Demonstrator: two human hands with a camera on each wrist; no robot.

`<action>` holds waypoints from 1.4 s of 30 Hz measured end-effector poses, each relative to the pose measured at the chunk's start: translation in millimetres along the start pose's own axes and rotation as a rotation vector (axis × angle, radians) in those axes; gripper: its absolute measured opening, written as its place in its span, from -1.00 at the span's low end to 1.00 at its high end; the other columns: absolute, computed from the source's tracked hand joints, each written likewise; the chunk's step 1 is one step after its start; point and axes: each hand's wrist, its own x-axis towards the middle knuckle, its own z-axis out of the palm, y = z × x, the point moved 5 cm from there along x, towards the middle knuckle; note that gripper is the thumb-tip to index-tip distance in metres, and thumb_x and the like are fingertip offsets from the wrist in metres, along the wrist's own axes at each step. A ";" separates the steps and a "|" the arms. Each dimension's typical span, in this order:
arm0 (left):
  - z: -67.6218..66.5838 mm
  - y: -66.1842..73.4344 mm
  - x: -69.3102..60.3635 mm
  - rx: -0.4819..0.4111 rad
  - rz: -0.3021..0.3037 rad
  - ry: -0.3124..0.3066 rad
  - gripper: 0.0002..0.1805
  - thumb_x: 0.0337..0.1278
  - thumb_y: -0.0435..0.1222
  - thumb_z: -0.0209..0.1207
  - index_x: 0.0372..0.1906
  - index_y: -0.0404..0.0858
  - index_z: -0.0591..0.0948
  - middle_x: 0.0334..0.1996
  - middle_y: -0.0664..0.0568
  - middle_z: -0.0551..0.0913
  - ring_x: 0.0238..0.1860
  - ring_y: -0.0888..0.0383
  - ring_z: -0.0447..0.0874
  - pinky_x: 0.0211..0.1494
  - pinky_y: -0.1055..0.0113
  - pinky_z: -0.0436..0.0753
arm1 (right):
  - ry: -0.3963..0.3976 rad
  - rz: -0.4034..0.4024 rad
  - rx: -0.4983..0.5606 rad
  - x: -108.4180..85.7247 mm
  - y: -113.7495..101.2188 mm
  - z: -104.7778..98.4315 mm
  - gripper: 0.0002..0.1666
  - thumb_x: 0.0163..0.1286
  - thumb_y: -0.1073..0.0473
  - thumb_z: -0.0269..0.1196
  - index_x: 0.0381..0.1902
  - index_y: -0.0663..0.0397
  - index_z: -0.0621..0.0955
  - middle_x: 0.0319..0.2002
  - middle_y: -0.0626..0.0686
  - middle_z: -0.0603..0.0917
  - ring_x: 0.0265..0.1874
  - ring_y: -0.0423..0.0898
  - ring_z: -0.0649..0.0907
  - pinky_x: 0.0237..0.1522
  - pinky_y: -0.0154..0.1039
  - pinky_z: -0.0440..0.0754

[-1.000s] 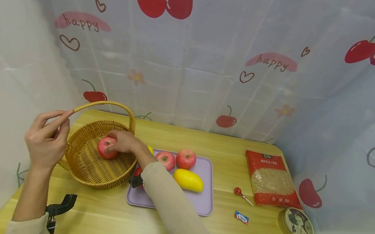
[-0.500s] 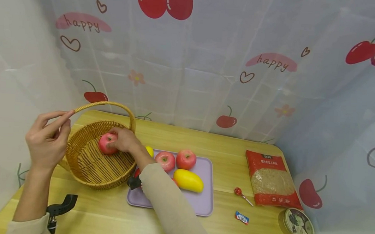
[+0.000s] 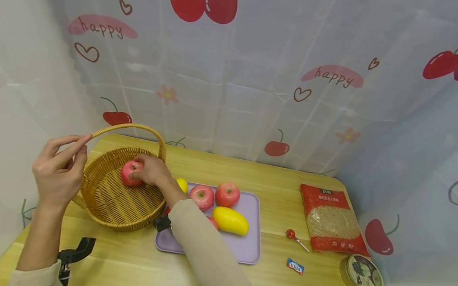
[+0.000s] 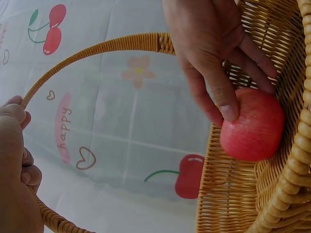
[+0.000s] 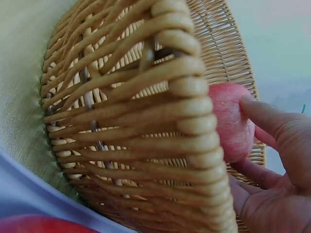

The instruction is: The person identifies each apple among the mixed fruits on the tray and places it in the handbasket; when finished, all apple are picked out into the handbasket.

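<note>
A round wicker basket (image 3: 105, 197) with an arched handle (image 3: 136, 125) stands at the table's left. My left hand (image 3: 58, 168) pinches that handle at its left side between fingertips and thumb. Inside the basket, toward its back, my right hand (image 3: 153, 171) grips a pink-red apple (image 3: 129, 173). The left wrist view shows thumb and fingers around this apple (image 4: 255, 128), close to the basket wall. From the right wrist, the woven rim covers part of the apple (image 5: 231, 121). Whether it touches the basket floor I cannot tell.
A lilac tray (image 3: 242, 251) beside the basket holds more apples (image 3: 227, 194), a yellow mango (image 3: 230, 221) and fruit partly hidden by my right sleeve. Farther right lie a lollipop (image 3: 291, 234), a wrapped candy (image 3: 295, 266), a red food bag (image 3: 330, 219) and a round tin (image 3: 363, 275).
My right hand and the apple have shifted slightly toward the back of the basket. The left hand keeps its hold on the handle.
</note>
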 end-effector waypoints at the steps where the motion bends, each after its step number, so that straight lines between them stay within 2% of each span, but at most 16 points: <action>1: 0.2 0.9 0.4 0.000 0.001 0.000 -0.80 0.26 -0.46 0.19 -0.18 -0.36 0.81 -0.20 -0.32 0.70 -0.63 0.50 0.06 -0.47 0.66 0.07 | 0.004 0.003 -0.002 -0.1 -0.1 -0.1 -0.35 0.27 -0.23 0.40 0.31 -0.38 0.54 0.10 -0.23 0.65 0.04 -0.26 0.60 0.01 -0.38 0.54; 6: 0.9 6.2 2.7 0.000 0.002 -0.002 -0.80 0.26 -0.47 0.18 -0.19 -0.39 0.80 -0.21 -0.33 0.70 -0.64 0.49 0.05 -0.47 0.66 0.07 | 0.025 0.007 -0.012 0.1 0.7 0.3 -0.35 0.28 -0.24 0.39 0.31 -0.38 0.54 0.11 -0.22 0.65 0.04 -0.26 0.61 0.01 -0.38 0.55; 15: 0.6 -3.0 -0.7 0.001 -0.002 -0.009 -0.80 0.27 -0.46 0.19 -0.17 -0.36 0.80 -0.19 -0.32 0.70 -0.64 0.49 0.07 -0.47 0.66 0.07 | 0.034 0.017 0.002 0.6 1.5 0.8 -0.35 0.27 -0.22 0.40 0.31 -0.39 0.54 0.11 -0.22 0.65 0.01 -0.28 0.60 -0.03 -0.40 0.54; 20: 0.6 1.7 1.0 0.000 0.000 -0.006 -0.80 0.27 -0.47 0.19 -0.17 -0.37 0.80 -0.20 -0.33 0.69 -0.64 0.48 0.06 -0.47 0.66 0.07 | 0.041 0.022 -0.002 -0.3 0.2 0.8 -0.35 0.29 -0.21 0.39 0.33 -0.39 0.54 0.12 -0.19 0.63 0.01 -0.26 0.58 -0.04 -0.39 0.54; 31: 1.9 22.3 7.6 0.001 -0.003 -0.001 -0.82 0.24 -0.52 0.17 -0.21 -0.48 0.77 -0.24 -0.42 0.65 -0.65 0.45 0.06 -0.46 0.66 0.07 | 0.065 0.027 -0.047 -2.2 -1.0 -0.1 -0.38 0.30 -0.22 0.37 0.31 -0.43 0.54 0.15 -0.25 0.61 0.15 -0.26 0.55 0.07 -0.32 0.55; 37: 2.9 20.0 6.6 0.000 0.001 -0.002 -0.82 0.25 -0.51 0.18 -0.20 -0.47 0.78 -0.23 -0.40 0.66 -0.65 0.45 0.06 -0.45 0.67 0.07 | 0.076 0.023 -0.065 -1.7 -0.5 -0.7 -0.39 0.32 -0.22 0.35 0.32 -0.43 0.54 0.18 -0.30 0.62 0.38 -0.22 0.41 0.21 -0.24 0.52; 42: 2.3 14.3 4.1 0.007 0.004 -0.003 -0.81 0.27 -0.48 0.18 -0.19 -0.44 0.79 -0.22 -0.37 0.67 -0.65 0.45 0.05 -0.44 0.68 0.07 | 0.085 0.014 -0.048 -0.9 0.4 -0.4 -0.41 0.31 -0.19 0.38 0.30 -0.42 0.55 0.15 -0.30 0.63 0.35 -0.23 0.43 0.19 -0.27 0.52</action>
